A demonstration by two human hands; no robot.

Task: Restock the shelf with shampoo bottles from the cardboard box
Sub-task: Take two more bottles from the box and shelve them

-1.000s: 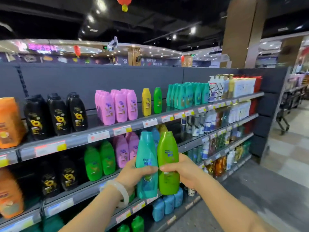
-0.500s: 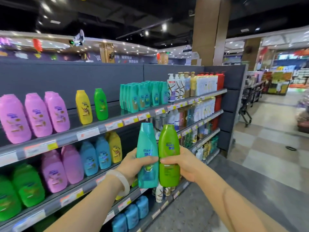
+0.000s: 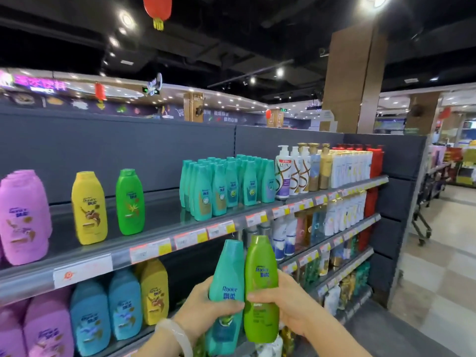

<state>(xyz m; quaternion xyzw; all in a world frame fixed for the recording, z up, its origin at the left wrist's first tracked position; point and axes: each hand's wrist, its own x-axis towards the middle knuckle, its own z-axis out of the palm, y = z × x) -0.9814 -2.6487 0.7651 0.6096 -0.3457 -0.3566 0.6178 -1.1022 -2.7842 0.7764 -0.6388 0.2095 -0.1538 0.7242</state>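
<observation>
Head view, facing shelf (image 3: 180, 225) obliquely, close

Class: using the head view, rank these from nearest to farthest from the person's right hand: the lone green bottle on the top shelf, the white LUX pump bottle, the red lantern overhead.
1. White LUX pump bottle, top shelf, above the right hand.
2. Lone green bottle, top shelf, far left.
3. Red lantern, hanging from the ceiling.

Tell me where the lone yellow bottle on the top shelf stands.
The yellow bottle stands left on the top shelf, between the pink bottles and a green bottle.
</observation>
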